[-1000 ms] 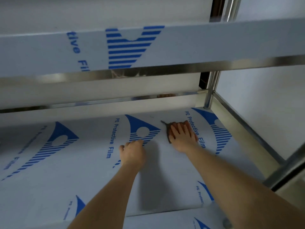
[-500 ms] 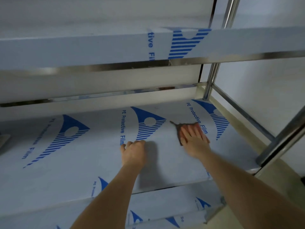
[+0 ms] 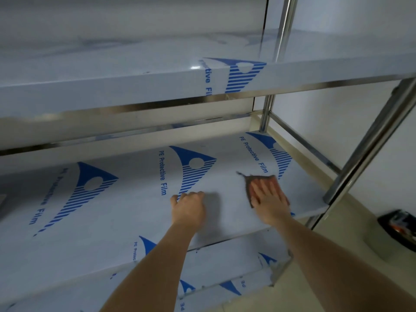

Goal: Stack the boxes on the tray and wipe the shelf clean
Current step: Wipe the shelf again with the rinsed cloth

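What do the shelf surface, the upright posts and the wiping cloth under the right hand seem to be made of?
Shelf surface: apparently sheet metal under a matte white plastic film, since blue print reads "PE Protective Film".
Upright posts: polished metal, probably stainless steel, judging by mirror-like reflections.
Wiping cloth: dark brownish fabric, soft and frayed at one corner; the exact fibre is unclear. The right hand presses it flat.

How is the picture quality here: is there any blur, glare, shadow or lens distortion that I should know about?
Head view: soft motion blur overall, strongest on the dark object on the floor at right; a small glare spot on the upper shelf; the left hand casts a grey shadow to its right on the shelf; the wide lens slants the steel posts; the right hand on the cloth stays readable.
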